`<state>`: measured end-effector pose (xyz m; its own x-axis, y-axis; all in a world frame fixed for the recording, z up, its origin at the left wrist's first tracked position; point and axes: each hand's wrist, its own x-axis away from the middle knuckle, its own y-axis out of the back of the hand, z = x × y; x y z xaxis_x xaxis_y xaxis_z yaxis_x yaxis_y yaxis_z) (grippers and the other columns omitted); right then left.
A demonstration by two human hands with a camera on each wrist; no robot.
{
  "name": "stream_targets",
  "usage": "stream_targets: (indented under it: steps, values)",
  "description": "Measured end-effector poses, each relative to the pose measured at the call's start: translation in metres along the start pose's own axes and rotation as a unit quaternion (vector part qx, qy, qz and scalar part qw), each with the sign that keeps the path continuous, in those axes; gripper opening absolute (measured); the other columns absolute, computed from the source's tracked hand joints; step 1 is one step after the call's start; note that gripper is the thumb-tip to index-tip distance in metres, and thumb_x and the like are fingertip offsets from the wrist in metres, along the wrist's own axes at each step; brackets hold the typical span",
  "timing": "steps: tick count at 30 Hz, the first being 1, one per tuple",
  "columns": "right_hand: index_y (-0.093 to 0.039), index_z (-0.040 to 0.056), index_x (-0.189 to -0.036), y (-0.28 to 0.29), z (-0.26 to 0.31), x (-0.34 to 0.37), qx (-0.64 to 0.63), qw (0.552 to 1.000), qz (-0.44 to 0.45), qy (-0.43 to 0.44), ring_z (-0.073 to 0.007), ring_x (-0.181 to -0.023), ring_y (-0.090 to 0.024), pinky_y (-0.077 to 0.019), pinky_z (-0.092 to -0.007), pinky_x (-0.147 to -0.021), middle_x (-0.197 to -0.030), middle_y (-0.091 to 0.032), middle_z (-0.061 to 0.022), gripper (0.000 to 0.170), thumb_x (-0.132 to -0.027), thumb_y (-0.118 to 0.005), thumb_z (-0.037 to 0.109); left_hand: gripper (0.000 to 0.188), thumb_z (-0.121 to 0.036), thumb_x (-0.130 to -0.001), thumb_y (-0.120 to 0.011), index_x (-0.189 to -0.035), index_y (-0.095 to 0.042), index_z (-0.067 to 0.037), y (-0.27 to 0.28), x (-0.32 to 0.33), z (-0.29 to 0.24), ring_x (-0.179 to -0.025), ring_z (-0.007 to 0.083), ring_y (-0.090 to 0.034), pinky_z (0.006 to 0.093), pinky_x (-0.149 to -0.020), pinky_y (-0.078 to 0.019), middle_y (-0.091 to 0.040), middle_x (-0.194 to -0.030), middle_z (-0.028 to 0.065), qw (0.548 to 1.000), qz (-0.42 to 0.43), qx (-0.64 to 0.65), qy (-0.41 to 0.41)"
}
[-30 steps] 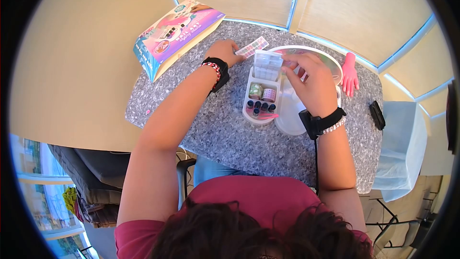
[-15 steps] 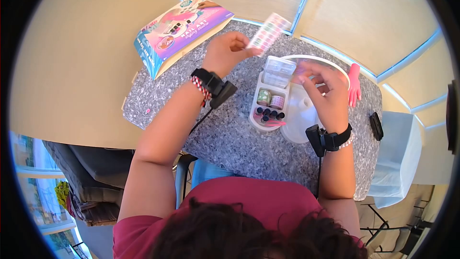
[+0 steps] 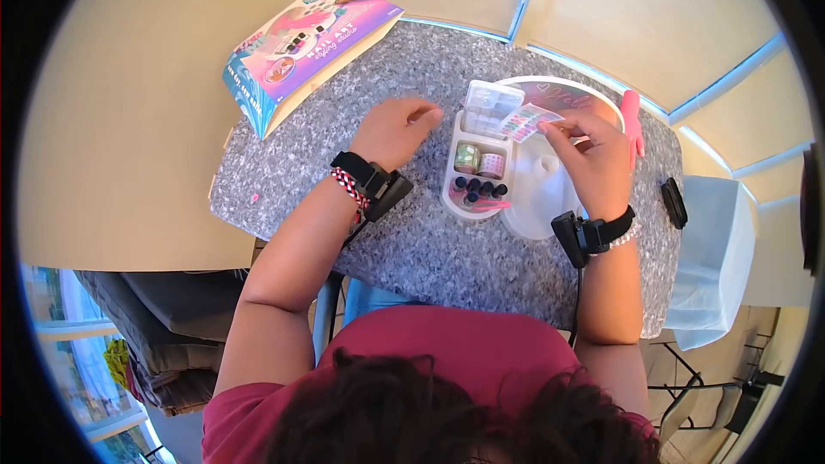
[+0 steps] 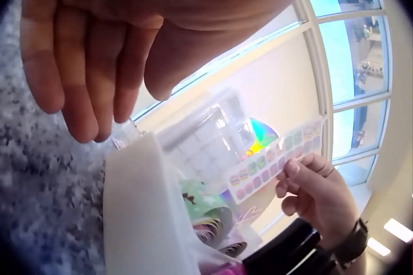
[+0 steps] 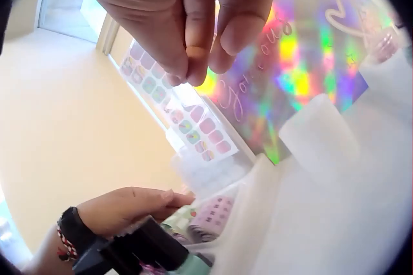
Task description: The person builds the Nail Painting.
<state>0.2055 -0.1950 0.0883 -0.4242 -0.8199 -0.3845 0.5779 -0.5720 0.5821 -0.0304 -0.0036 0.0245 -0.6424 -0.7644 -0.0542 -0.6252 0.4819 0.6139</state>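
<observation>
My right hand [image 3: 593, 163] pinches a sheet of nail stickers [image 3: 526, 120] between thumb and fingertips, over the white nail-art case [image 3: 446, 196]. In the left wrist view the sheet [image 4: 274, 166] shows rows of pastel nail shapes. Left of the case, my left hand [image 3: 391, 133] is over the table with relaxed fingers and nothing in them. A clear compartment lid [image 3: 494, 103] stands raised at the case's back. Inside the case are a green patterned roll [image 3: 467, 157], a purple dotted roll [image 3: 492, 166] and several small dark-capped bottles [image 3: 473, 187].
Behind the case stands a round, shiny mirror panel [image 5: 284, 62] with lettering. A pink model hand [image 3: 632, 125] lies at the right, near a black object [image 3: 675, 203] at the table edge. The nail-art box [image 3: 314, 34] sits at the back left of the speckled table [image 3: 404, 249].
The sticker sheet, picked up from the table by my left hand, has passed to my right hand above the case. My left hand has let go and drawn back.
</observation>
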Motion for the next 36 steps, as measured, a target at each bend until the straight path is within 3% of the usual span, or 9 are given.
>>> stream_targets:
  steps: [2, 3, 5, 9, 11, 15, 25, 30, 36]
  values:
    - [-0.081, 0.0017, -0.103, -0.007, -0.007, 0.001, -0.010, 1.000, 0.006, -0.007, -0.0113, -0.080, -0.071, -0.0554, -0.0274, -0.066, -0.092, -0.079, -0.0051, 0.015, -0.095, -0.086, 0.014, 0.036, -0.028, -0.109, -0.069, -0.135, -0.077, -0.005, 0.000, -0.003, 0.006, -0.098, 0.0149, -0.075, 0.0329, -0.088, -0.0586, -0.082, -0.115, 0.0091, 0.987, 0.121, 0.068, 0.076]
    - [-0.082, 0.0020, -0.104, -0.009, -0.010, 0.001, -0.020, 1.000, 0.011, -0.012, -0.0116, -0.080, -0.071, -0.0557, -0.0279, -0.068, -0.094, -0.080, -0.0054, 0.016, -0.095, -0.085, 0.015, 0.036, -0.028, -0.109, -0.069, -0.135, -0.077, -0.005, -0.002, -0.001, 0.003, -0.098, 0.0149, -0.075, 0.0329, -0.088, -0.0586, -0.082, -0.115, 0.0091, 0.987, 0.123, 0.066, 0.074]
    - [-0.082, 0.0019, -0.104, -0.011, -0.014, 0.003, -0.019, 1.000, 0.011, -0.016, -0.0124, -0.080, -0.072, -0.0559, -0.0291, -0.068, -0.095, -0.080, -0.0059, 0.016, -0.095, -0.085, 0.015, 0.032, -0.024, -0.102, -0.072, -0.128, -0.080, -0.007, -0.006, 0.007, -0.006, -0.103, 0.0270, -0.079, 0.0386, -0.092, -0.0604, -0.082, -0.113, 0.0179, 0.985, 0.125, 0.115, 0.021]
    - [-0.082, 0.0024, -0.105, -0.009, -0.020, 0.008, 0.007, 0.999, -0.029, -0.015, -0.0149, -0.079, -0.072, -0.0562, -0.0316, -0.069, -0.098, -0.081, -0.0072, 0.018, -0.095, -0.086, 0.017, 0.035, -0.019, -0.101, -0.072, -0.134, -0.077, -0.008, -0.024, 0.009, -0.006, -0.109, 0.0280, -0.079, 0.0383, -0.097, -0.0603, -0.082, -0.118, 0.0184, 0.986, 0.114, 0.120, -0.034]
    - [-0.083, 0.0031, -0.106, -0.003, -0.023, 0.010, 0.011, 0.999, -0.035, -0.019, -0.0158, -0.078, -0.072, -0.0563, -0.0319, -0.069, -0.098, -0.082, -0.0074, 0.018, -0.095, -0.085, 0.017, 0.037, -0.009, -0.102, -0.072, -0.139, -0.074, -0.004, -0.030, 0.010, -0.016, -0.117, 0.0202, -0.077, 0.0361, -0.102, -0.0594, -0.081, -0.127, 0.0151, 0.988, 0.127, 0.090, -0.018]
    - [-0.084, 0.0053, -0.105, 0.007, -0.023, 0.015, 0.034, 0.998, -0.045, 0.001, -0.0170, -0.076, -0.071, -0.0564, -0.0324, -0.069, -0.098, -0.082, -0.0071, 0.015, -0.095, -0.085, 0.017, 0.036, -0.013, -0.101, -0.074, -0.136, -0.076, -0.006, -0.040, 0.013, -0.033, -0.111, 0.0255, -0.079, 0.0378, -0.100, -0.0609, -0.081, -0.125, 0.0155, 0.988, 0.120, 0.084, -0.050]
    - [-0.083, 0.0068, -0.103, 0.001, -0.027, 0.021, 0.066, 0.996, -0.042, 0.037, -0.0225, -0.078, -0.074, -0.0578, -0.0359, -0.071, -0.097, -0.081, -0.0091, 0.013, -0.093, -0.084, 0.016, 0.049, -0.026, -0.097, -0.081, -0.140, -0.069, -0.008, -0.044, -0.003, -0.043, -0.102, 0.0274, -0.079, 0.0414, -0.091, -0.0625, -0.080, -0.125, 0.0142, 0.996, 0.081, 0.011, -0.035]
    - [-0.082, 0.0082, -0.099, -0.007, -0.030, 0.023, 0.129, 0.991, -0.023, 0.038, -0.0257, -0.076, -0.075, -0.0582, -0.0396, -0.070, -0.095, -0.081, -0.0081, 0.014, -0.092, -0.084, 0.020, 0.045, -0.027, -0.096, -0.082, -0.137, -0.073, -0.011, -0.042, -0.037, -0.019, -0.099, 0.0266, -0.077, 0.0416, -0.089, -0.0616, -0.079, -0.127, 0.0108, 0.995, -0.008, -0.083, -0.055]
    - [-0.082, 0.0092, -0.100, -0.004, -0.021, 0.024, 0.156, 0.988, 0.009, -0.015, -0.0243, -0.073, -0.075, -0.0576, -0.0394, -0.068, -0.096, -0.080, -0.0071, 0.016, -0.091, -0.086, 0.022, 0.034, -0.024, -0.096, -0.081, -0.128, -0.078, -0.016, -0.041, -0.096, 0.010, -0.098, 0.0276, -0.070, 0.0429, -0.093, -0.0585, -0.076, -0.118, 0.0123, 0.981, 0.067, -0.132, -0.126]
